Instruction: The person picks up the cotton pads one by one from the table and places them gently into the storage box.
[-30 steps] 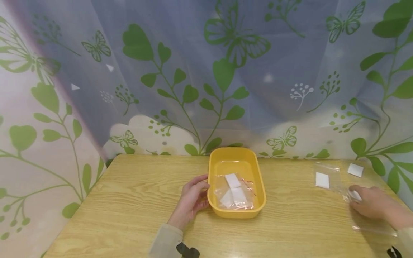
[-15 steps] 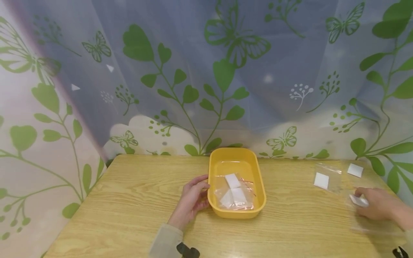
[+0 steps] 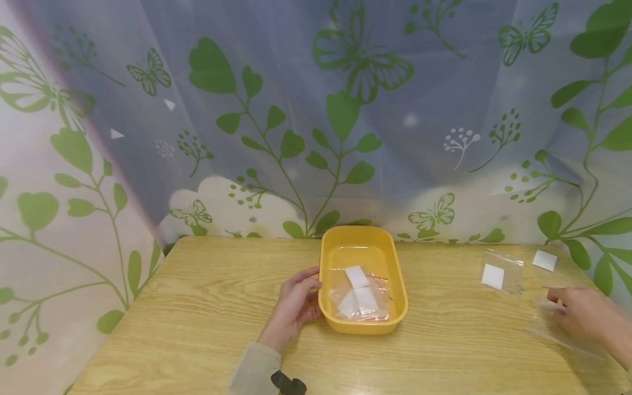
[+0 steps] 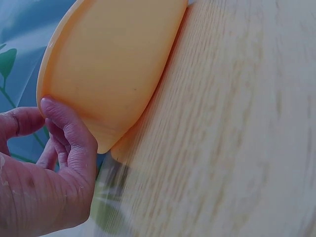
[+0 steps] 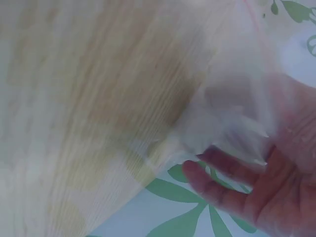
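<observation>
Fingers in narrow pinches: left hand on a yellow tray, right hand on a clear zip bag.

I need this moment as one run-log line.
left hand: touches yellow tray | right hand: holds clear bag | tray contents: bagged white squares

Left hand and right hand, well apart in my head view.
My left sits between six and seven o'clock, bent fingers pointing toward one. My right, just short of four, aims toward ten in a pinch; its wrist view shows two slightly bent fingers.
</observation>
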Demonstrator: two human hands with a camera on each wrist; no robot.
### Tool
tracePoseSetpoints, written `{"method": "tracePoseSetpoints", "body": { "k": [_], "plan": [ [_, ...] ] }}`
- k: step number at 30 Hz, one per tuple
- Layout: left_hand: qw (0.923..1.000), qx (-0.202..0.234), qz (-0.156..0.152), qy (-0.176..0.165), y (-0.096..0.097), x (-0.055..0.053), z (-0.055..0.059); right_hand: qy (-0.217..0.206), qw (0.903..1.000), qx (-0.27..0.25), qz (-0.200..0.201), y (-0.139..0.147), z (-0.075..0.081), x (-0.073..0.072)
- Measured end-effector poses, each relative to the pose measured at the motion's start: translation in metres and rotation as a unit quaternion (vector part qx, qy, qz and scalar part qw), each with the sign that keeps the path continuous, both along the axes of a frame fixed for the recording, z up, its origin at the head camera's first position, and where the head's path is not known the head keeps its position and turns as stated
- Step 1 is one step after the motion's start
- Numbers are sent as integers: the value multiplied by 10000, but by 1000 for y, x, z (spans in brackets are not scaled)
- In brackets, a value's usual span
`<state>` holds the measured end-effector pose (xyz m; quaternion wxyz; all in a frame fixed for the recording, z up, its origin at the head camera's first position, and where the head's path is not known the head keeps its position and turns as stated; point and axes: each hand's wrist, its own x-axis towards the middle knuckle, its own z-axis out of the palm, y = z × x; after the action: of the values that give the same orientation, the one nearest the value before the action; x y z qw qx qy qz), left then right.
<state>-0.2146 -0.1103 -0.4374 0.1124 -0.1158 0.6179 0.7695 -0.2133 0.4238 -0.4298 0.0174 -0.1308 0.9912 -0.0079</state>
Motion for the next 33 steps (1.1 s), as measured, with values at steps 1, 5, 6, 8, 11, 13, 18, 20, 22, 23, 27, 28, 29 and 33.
{"method": "tracePoseSetpoints", "body": {
  "k": [1,5,6,8,11,13,18,20,22,23,27,28,29,33],
  "plan": [
    [10000,-15,0,-2,0,-1,0,178,9998,14,0,0,0,1],
    [10000,-41,22,-13,-1,-2,-1,704,9974,-74,-105,-6,4,8],
    [10000,-52,25,-15,-1,-2,-1,773,9969,-97,-139,-8,5,10],
    [10000,-45,23,-10,-2,-2,0,973,9951,-133,-143,-13,7,13],
    [10000,-59,17,-4,-2,-2,0,1362,9904,-222,-11,-21,8,17],
    [10000,-68,19,-15,-2,-2,0,1832,9826,-234,208,-25,7,20],
    [10000,-29,29,-46,-1,0,0,2769,9580,-212,710,-32,6,24],
    [10000,10,22,-38,0,1,0,2980,9505,-232,847,-34,6,24],
    [10000,36,16,-20,0,2,0,3201,9419,-301,974,-36,7,24],
    [10000,29,11,-7,0,2,0,3339,9360,-335,1063,-37,7,24],
    [10000,-21,-1,18,0,3,0,3802,9129,-477,1407,-42,10,23],
    [10000,-38,-1,5,0,2,0,3896,9074,-482,1500,-43,10,23],
    [10000,-56,-3,11,0,2,0,3985,9022,-477,1582,-45,11,23],
    [10000,-55,-7,11,0,2,0,4192,8892,-454,1775,-52,16,22]
  ]
}}
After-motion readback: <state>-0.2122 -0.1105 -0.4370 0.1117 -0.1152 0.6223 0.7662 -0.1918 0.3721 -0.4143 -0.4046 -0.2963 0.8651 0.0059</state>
